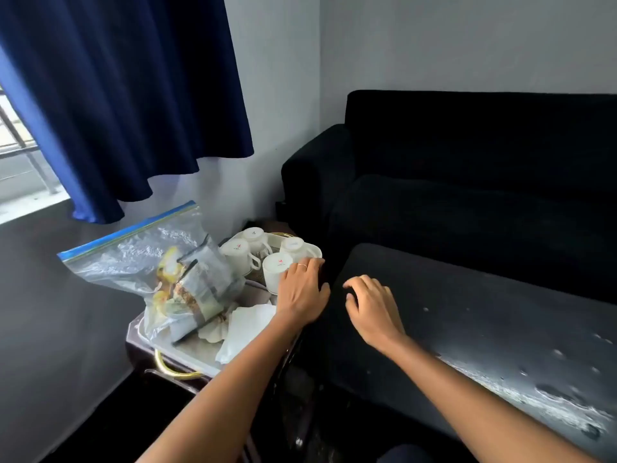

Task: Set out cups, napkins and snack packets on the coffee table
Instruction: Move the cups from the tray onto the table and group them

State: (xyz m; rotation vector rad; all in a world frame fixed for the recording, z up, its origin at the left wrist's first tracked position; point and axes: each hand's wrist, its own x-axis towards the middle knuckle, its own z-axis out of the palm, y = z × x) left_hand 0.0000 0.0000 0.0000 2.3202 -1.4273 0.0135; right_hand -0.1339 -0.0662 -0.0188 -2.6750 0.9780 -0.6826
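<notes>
Left hand (302, 290) open beside nearest cup (277, 274) at tray (187, 355) edge; right hand (370, 304) empty, curled over counter (467, 315). Best gripped round the body, lifted straight.

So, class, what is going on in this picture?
A person reaches the left hand towards upturned white cups on a tray that also holds napkins and a zip bag of snack packets. The right hand hovers over the dark coffee table, which holds none of them yet.
</notes>
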